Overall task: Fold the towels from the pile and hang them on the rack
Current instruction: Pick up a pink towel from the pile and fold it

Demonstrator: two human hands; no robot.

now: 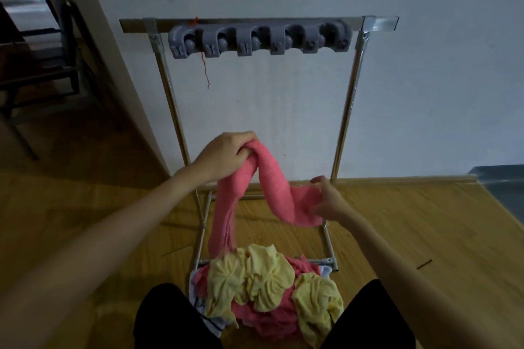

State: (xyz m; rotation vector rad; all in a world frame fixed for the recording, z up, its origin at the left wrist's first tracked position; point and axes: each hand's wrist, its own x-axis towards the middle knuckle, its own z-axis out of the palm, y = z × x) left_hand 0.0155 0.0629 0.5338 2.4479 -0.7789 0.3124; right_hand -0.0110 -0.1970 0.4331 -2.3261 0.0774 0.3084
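Nearest the camera, between the person's dark-clad knees, lies the pile (266,289) of crumpled yellow and pink towels on the wooden floor (397,224), at the foot of the rack.

One pink towel (226,207) is lifted out of it. The left hand (224,154) has its fingers curled tight round a bunched part of the cloth, a full closed grip at the highest point. The right hand (329,201), lower and to the side, pinches one end of the towel between thumb and fingers, a lighter grip at what looks like an edge or corner. Between the two hands the towel sags in a loop, and from the left hand a long rope of it hangs down to the pile, its tail touching or caught among the other towels; I cannot tell which.

It looks light, soft and limp, with no shape of its own. It would best be taken by two corners of one edge and shaken flat before folding.

Behind stands the rack (348,99), its grey clip bar (259,38) bare of towels.
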